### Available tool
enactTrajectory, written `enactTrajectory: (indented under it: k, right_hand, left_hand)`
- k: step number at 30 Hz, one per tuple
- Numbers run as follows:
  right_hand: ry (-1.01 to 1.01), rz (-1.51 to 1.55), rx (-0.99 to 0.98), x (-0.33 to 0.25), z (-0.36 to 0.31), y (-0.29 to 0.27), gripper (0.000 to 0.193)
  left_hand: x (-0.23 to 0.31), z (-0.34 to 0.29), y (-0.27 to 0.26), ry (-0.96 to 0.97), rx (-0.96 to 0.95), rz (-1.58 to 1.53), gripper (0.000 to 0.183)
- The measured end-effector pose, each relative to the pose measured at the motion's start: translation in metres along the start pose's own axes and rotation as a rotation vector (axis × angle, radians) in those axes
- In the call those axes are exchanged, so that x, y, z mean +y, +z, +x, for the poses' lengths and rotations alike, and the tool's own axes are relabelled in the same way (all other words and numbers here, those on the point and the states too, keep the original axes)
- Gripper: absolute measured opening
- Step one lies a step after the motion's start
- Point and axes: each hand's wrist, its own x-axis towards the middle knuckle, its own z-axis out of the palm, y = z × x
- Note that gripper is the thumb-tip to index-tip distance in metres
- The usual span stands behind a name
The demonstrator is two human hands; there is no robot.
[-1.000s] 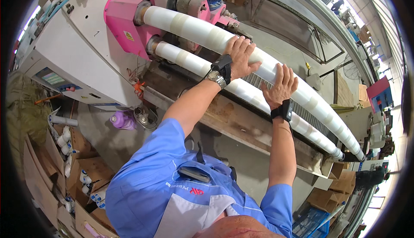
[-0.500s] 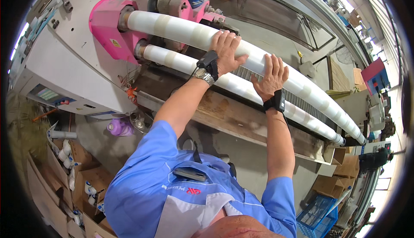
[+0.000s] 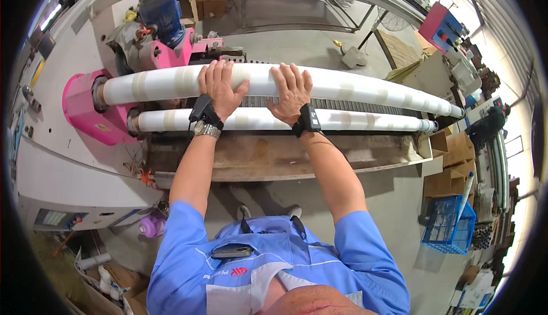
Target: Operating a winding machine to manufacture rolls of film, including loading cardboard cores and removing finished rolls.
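The thick white far roll (image 3: 260, 80) runs left to right across the frame, parallel to the thinner near roll (image 3: 260, 118). The left ends of both sit at a pink housing (image 3: 85, 112), which seems to bear their weight, so the hands appear to rest on the far roll rather than carry it. The left hand (image 3: 222, 91) and right hand (image 3: 292, 93) lie palm down on it, just left of its middle, side by side but apart. Each grip is unclenched, fingers extended toward the far side, slightly parted, pinching nothing; the thumbs turn inward. Both arms reach nearly straight over the near roll and a stained metal trough (image 3: 262, 158). A blue crate (image 3: 448, 223) stands on the floor, near right.
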Motion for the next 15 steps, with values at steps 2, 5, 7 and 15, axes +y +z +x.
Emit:
enactTrajectory:
  k: [2,5,7,15]
  right_hand:
    - [0.011,-0.004,0.011,0.002,-0.001,0.0,0.086]
    - [0.002,0.012,0.016,0.001,-0.001,0.0,0.086]
    - [-0.002,0.019,0.016,0.002,-0.001,-0.001,0.084]
    - [-0.024,-0.005,0.049,0.006,0.001,0.002,0.084]
  left_hand:
    - [0.002,0.001,0.001,0.014,0.002,-0.003,0.055]
    - [-0.001,-0.001,0.002,0.012,0.009,-0.015,0.055]
    - [0.0,-0.001,0.003,0.007,0.016,-0.034,0.055]
    - [-0.009,0.003,-0.005,-0.013,-0.247,-0.037,0.073]
